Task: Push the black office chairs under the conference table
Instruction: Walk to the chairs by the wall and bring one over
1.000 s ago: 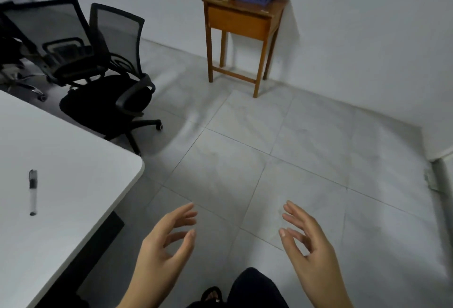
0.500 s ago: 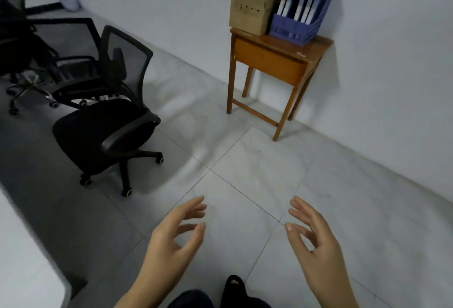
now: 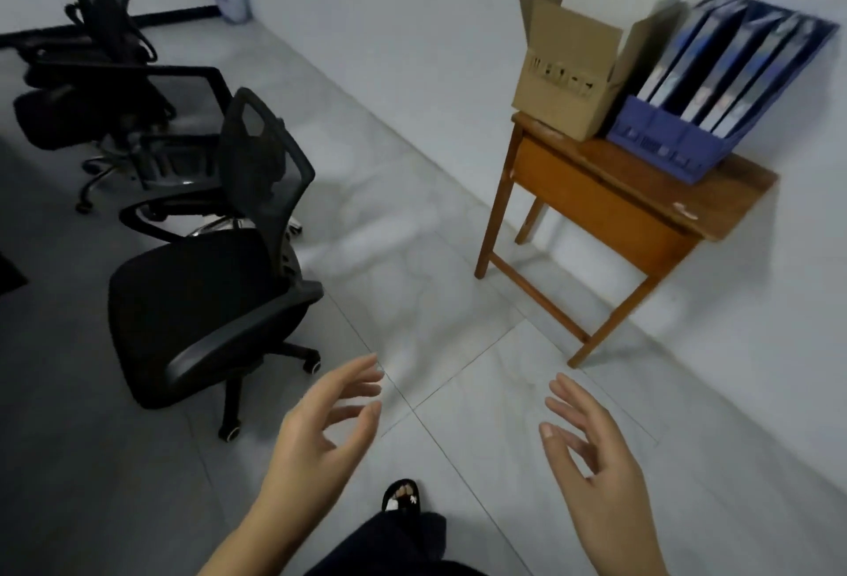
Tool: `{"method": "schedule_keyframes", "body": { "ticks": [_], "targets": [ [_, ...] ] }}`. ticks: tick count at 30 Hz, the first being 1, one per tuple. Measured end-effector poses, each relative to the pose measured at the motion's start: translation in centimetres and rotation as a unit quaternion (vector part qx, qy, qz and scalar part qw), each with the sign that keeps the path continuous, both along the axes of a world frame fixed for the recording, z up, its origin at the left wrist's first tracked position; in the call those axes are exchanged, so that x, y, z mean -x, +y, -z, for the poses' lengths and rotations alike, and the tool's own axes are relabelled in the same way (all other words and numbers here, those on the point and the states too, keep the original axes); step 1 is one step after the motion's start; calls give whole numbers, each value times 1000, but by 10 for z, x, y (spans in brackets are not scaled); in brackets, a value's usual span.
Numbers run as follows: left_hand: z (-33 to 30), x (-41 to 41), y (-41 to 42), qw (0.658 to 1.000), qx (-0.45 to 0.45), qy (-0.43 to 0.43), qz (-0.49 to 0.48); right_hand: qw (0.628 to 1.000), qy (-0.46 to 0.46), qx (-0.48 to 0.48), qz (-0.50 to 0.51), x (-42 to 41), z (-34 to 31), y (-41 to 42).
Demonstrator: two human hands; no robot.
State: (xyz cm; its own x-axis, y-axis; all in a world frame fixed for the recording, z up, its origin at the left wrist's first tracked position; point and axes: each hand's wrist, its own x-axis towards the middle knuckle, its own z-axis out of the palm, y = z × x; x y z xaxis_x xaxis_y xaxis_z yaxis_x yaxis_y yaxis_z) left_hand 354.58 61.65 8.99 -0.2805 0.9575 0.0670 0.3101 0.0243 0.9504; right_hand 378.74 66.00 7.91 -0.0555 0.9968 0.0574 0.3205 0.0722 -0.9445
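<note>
At 2 o'clock, on the side table (image 3: pixel 715 213), an open box (image 3: pixel 568 84) is sitting beside a blue rack (image 3: pixel 664 149) holding binders (image 3: pixel 733 57). The left hand (image 3: pixel 321 433) and right hand (image 3: pixel 596 461) are hovering palms inward, fingers spread, gripping nothing. The nearest chair (image 3: pixel 206 286) is standing at 10 o'clock, apart from the left fingertips (image 3: pixel 373 376).

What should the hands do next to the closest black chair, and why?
Probably reach the left hand up and left to the backrest of the nearest black chair. Both hands, the right hand too, are open and empty, touching nothing, and that chair stands out on the floor with its back towards the person. The conference table is out of view.
</note>
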Motion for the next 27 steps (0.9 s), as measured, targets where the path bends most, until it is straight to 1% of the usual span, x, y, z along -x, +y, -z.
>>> {"method": "schedule_keyframes", "body": {
  "ticks": [2, 6, 10, 14, 17, 20, 23, 27],
  "targets": [
    [-8, 8, 51, 1000, 0, 5, -5, 1000, -2, 0, 6, 7, -5, 53],
    [-9, 18, 128, 1000, 22, 10, -12, 999, -7, 40, -18, 21, -1, 140],
    [2, 33, 198, 997, 38, -1, -72, 996, -3, 52, -68, 43, 6, 235],
    [19, 45, 277, 987, 32, 2, -157, 986, -23, 51, -159, 69, 12, 352],
    [17, 44, 338, 973, 27, 4, -230, 973, -27, 52, -222, 87, 4, 439],
    [9, 45, 389, 960, 26, -7, -280, 958, -33, 52, -279, 115, -9, 515],
    [9, 57, 422, 939, 36, -29, -340, 932, -33, 65, -355, 153, -8, 568],
    [15, 88, 454, 905, 50, -43, -420, 899, -39, 71, -430, 215, 5, 619]
  ]
}}
